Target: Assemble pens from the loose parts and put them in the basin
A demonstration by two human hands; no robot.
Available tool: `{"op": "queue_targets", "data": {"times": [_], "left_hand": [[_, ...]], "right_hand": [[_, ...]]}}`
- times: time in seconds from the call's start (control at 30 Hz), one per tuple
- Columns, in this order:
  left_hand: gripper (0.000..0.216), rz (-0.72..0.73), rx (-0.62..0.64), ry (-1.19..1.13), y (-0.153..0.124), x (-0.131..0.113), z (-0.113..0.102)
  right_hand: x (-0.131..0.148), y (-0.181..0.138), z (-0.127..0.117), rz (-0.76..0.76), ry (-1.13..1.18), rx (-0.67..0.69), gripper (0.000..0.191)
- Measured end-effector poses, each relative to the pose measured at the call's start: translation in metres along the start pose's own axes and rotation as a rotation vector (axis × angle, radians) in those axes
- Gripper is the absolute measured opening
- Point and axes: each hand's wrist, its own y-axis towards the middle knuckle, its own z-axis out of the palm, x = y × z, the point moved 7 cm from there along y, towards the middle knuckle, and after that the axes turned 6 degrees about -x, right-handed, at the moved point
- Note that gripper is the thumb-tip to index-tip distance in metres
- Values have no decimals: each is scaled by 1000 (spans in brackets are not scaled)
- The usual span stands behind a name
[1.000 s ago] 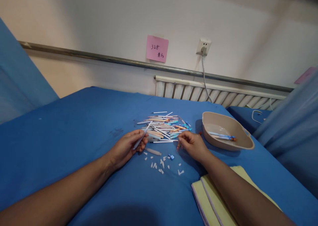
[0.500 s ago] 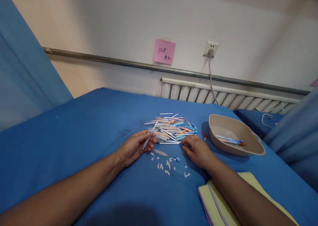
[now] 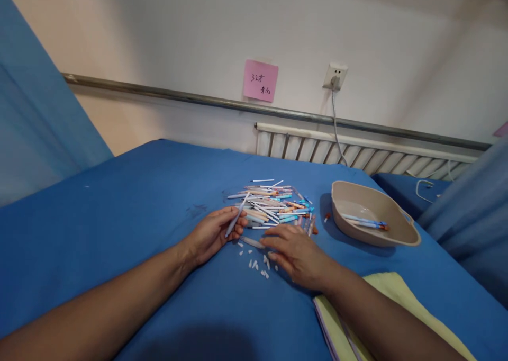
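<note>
Left hand (image 3: 212,234): fingers curled round a pale pen barrel (image 3: 236,218), just left of the pen pile (image 3: 273,205). Right hand (image 3: 296,252): flat, palm down, fingers spread, holding nothing, over small white caps (image 3: 254,263) just below the pile. Beige tray (image 3: 397,234) with pens: right of the pile. Blue cloth (image 3: 119,228) beneath

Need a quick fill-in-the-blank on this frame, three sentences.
The left hand holds a thin ____ tube.
The beige tray sits to the ____ of the pen pile.
The right hand lies palm ____ over the small white bits.
Missing: white; right; down
</note>
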Motion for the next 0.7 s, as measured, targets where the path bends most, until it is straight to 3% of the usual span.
{"op": "queue_targets", "data": {"times": [0.13,0.23,0.3,0.47,0.57,0.7], "left_hand": [[11,-11,-5,-2,0,-1,0],[9,-3,-11,13,0,-3,0],[10,2,-16,24,0,-4,-1],[11,-3,-7,29,2,-3,-2],[11,-9,-8,36,3,-2,-2],[11,-15,-17,47,2,-2,-1]], "right_hand": [[15,0,9,-43,-9,76,37],[9,1,5,-22,5,10,32],[-6,1,-5,69,-13,-85,27],[-63,-13,-39,492,-273,-232,20],[-81,-22,-50,621,-430,-176,21],[-91,-25,-50,641,-507,-82,21]]}}
